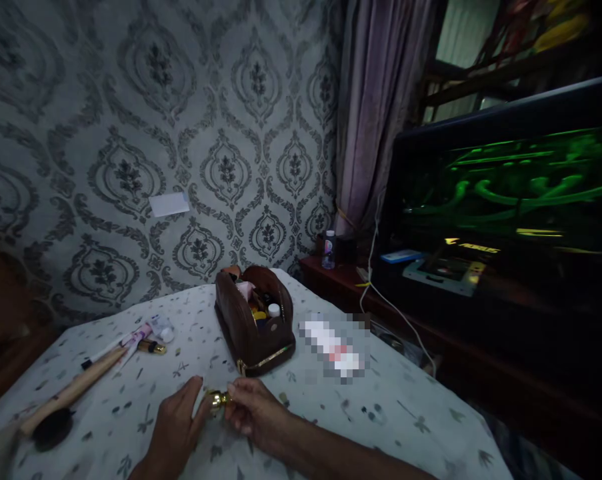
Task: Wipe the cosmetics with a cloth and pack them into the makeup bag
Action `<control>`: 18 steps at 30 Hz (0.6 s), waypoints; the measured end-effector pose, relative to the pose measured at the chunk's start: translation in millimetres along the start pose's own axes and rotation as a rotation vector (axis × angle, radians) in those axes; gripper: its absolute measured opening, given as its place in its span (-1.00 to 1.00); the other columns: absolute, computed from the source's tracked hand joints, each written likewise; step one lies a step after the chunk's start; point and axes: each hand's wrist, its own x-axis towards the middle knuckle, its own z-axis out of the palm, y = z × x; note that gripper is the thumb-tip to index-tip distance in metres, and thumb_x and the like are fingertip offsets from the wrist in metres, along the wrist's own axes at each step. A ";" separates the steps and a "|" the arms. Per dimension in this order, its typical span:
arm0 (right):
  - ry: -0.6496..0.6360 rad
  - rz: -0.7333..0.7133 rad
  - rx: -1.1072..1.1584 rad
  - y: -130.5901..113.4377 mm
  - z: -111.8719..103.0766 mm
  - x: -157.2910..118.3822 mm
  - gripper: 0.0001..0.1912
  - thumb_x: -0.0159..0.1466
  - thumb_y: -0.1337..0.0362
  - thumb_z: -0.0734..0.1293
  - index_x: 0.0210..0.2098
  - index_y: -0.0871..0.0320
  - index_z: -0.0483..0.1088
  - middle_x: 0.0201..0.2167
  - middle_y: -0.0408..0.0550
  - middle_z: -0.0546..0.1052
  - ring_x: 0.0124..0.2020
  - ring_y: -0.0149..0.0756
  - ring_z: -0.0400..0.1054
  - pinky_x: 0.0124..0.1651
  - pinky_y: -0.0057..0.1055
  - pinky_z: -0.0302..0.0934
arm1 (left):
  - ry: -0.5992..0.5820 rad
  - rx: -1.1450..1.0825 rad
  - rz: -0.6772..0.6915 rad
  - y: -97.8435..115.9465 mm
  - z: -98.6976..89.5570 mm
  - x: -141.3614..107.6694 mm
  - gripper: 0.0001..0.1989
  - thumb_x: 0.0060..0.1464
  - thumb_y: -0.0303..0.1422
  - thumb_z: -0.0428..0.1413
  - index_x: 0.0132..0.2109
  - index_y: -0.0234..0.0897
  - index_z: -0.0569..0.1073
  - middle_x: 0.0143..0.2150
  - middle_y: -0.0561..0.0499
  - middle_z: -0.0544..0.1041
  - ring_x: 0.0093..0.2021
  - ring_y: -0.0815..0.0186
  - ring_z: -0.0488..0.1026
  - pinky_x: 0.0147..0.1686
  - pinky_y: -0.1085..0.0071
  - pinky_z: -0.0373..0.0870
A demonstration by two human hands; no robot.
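In the head view, a small shiny gold container [219, 400], perhaps a cosmetic tube, is pinched between the thumb and fingers of my right hand [255, 408]. Its exact kind is hard to make out. My left hand [177, 421] is at its left end, thumb against or close beside it, index finger stretched out apart from the thumb. Just beyond both hands stands a brown leather pouch [231, 333], unzipped, with a gold zip. Inside it show a white-capped bottle [274, 311], something yellow and something pink.
A patterned white cloth [381, 427] covers the table. To the left lie brushes [78, 387], a small dark-and-gold tube [151, 347] and a round black object [53, 428]. A pixelated white item [333, 345] lies right of the pouch. A screen [511, 200] and white cable [401, 310] are farther right.
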 end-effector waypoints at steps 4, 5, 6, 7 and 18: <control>-0.066 -0.111 -0.093 -1.0 -3.2 -4.4 -0.37 -0.09 -0.20 0.50 -0.42 0.16 0.22 -0.63 -0.20 0.45 -0.70 -0.55 0.20 -0.63 -0.57 -0.08 | -0.063 -0.062 -0.171 17.9 -1.0 3.3 -0.52 0.21 0.06 -0.06 -0.20 -0.22 0.54 -0.30 -0.11 0.66 -0.30 0.14 0.61 -0.26 0.36 0.51; -0.073 -0.146 -0.130 -0.9 -3.7 -5.0 -0.38 -0.06 -0.22 0.48 -0.41 0.16 0.22 -0.61 -0.21 0.45 -0.69 -0.54 0.21 -0.62 -0.57 -0.06 | -0.080 -0.091 -0.219 24.3 -1.1 4.5 -0.52 0.21 0.06 -0.07 -0.26 -0.22 0.53 -0.37 -0.08 0.64 -0.36 0.17 0.58 -0.31 0.37 0.48; -0.079 -0.184 -0.172 -1.0 -3.9 -5.6 -0.39 -0.04 -0.23 0.46 -0.41 0.15 0.22 -0.61 -0.22 0.45 -0.68 -0.53 0.22 -0.62 -0.56 -0.03 | -0.093 -0.128 -0.260 30.6 -1.0 5.8 -0.51 0.22 0.06 -0.08 -0.33 -0.22 0.50 -0.45 -0.04 0.60 -0.42 0.20 0.54 -0.35 0.39 0.45; -0.084 -0.223 -0.215 -1.4 -4.0 -6.7 -0.39 -0.01 -0.24 0.44 -0.40 0.15 0.22 -0.60 -0.23 0.43 -0.68 -0.51 0.22 -0.61 -0.55 0.00 | -0.095 -0.170 -0.297 36.5 -0.8 7.0 -0.50 0.22 0.06 -0.09 -0.40 -0.22 0.47 -0.51 0.00 0.54 -0.46 0.22 0.48 -0.38 0.39 0.41; -0.026 -0.858 -1.050 -8.7 -2.1 -36.2 -0.75 0.38 0.15 0.20 -0.33 0.16 0.36 -0.38 -0.07 0.46 -0.32 -0.32 0.34 -0.20 -0.42 0.21 | -0.043 -0.496 -0.700 41.3 11.5 2.7 -0.38 -0.03 0.29 0.00 -0.55 -0.21 0.27 -0.67 0.16 0.21 -0.62 0.34 0.20 -0.61 0.41 0.22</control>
